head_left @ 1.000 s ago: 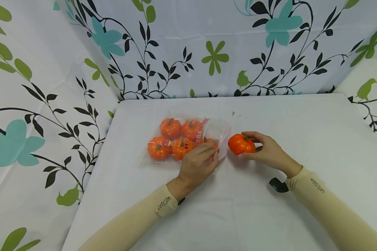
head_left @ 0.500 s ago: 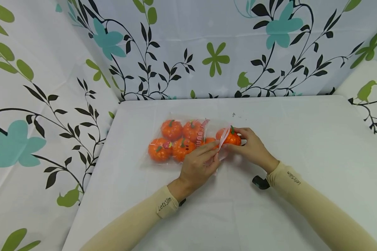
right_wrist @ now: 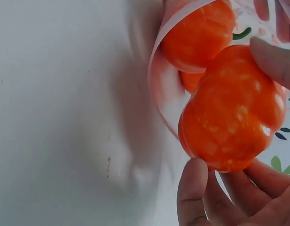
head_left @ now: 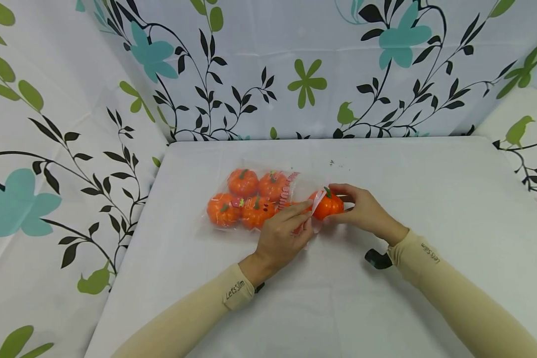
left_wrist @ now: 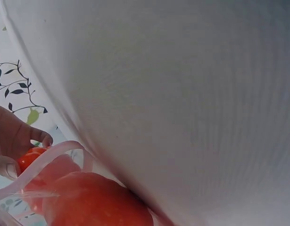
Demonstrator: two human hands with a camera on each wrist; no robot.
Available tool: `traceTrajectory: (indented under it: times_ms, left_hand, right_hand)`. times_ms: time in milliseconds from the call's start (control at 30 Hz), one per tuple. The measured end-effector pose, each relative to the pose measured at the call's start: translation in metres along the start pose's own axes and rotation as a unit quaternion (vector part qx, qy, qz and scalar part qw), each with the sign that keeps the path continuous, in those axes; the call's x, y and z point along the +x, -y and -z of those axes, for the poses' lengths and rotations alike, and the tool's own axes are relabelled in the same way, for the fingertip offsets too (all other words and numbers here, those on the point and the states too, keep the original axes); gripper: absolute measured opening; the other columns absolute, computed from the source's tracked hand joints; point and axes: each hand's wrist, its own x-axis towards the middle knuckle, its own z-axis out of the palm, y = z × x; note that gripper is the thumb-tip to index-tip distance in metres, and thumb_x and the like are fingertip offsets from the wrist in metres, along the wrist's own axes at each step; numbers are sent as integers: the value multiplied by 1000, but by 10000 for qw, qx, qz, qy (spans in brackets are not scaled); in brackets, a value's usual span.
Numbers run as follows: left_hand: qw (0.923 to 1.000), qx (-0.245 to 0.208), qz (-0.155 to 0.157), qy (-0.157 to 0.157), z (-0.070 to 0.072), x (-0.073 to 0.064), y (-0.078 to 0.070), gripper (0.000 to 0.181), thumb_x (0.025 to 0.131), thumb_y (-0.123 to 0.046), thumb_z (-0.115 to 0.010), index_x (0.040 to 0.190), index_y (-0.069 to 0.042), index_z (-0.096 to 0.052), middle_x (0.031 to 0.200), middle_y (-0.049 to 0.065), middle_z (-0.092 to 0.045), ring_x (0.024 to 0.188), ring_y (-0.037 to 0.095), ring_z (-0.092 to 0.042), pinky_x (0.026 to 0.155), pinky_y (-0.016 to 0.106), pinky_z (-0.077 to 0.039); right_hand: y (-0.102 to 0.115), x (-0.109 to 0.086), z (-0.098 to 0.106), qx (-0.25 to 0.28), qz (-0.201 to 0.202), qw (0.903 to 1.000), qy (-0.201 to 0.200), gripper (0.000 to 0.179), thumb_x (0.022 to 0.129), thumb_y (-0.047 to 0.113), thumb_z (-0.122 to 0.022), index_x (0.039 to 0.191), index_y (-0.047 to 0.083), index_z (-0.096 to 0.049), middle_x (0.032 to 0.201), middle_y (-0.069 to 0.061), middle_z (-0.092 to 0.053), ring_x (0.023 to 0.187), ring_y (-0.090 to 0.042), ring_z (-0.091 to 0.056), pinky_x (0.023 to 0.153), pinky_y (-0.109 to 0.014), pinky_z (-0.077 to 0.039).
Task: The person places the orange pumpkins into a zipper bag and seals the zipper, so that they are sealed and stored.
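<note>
Gripping the pumpkin [head_left: 328, 205] in the right hand [head_left: 362, 211] at the bag [head_left: 268, 199] mouth, which the left hand [head_left: 283, 233] pinches open, may catch the thin rim and fold it shut.

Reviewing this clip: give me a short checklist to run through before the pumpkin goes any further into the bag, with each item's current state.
1. Right hand has a firm hold on the loose pumpkin: ok, fingers wrap it in the right wrist view.
2. Left hand holds the bag near its mouth: ok.
3. Bag mouth open wide enough: cannot tell; the rim curves beside the pumpkin.
4. Pumpkin past the rim: not ok, mostly outside.
5. Room inside: cannot tell; another pumpkin sits right at the opening.
6. Bag lying flat on the table: ok.
</note>
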Motion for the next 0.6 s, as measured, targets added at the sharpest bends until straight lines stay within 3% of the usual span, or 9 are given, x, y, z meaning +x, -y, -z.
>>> traceTrajectory:
  times_ms: [200, 367, 500, 600]
  left_hand:
    - [10000, 13, 45, -15, -1, -1, -1, 20, 85, -4, -75, 102, 6, -78, 114, 14, -73, 108, 21, -71, 92, 25, -53]
    - [10000, 51, 76, -25, -1, 1, -3, 19, 84, -4, -75, 100, 5, -78, 113, 14, -74, 108, 21, -71, 93, 25, -53]
    - [9998, 45, 186, -10, 0, 4, -3, 20, 85, -4, -74, 102, 6, -78, 114, 14, -73, 108, 21, -71, 94, 26, -53]
    - [9995, -44, 306, -32, 2, 7, -2, 21, 85, -4, -73, 104, 6, -77, 116, 14, -73, 109, 21, -70, 94, 27, -53]
  right_hand:
    - [-2, 4, -2, 508, -71, 9985, -171, 82, 82, 20, -85, 151, 5, -43, 150, -14, -49, 134, -37, -48, 110, -55, -40]
    - [-9, 6, -8, 1038, 35, 9936, -448, 74, 82, 16, -85, 144, 7, -47, 147, -10, -53, 129, -34, -54, 105, -43, -48]
    - [-15, 5, -8, 1136, 440, 9913, -491, 65, 81, 11, -85, 137, 6, -52, 145, -6, -55, 123, -27, -57, 95, -29, -54]
    - [-19, 5, -5, 977, 912, 9900, -448, 60, 80, 7, -86, 132, 4, -56, 147, -6, -54, 124, -24, -56, 93, -26, -53]
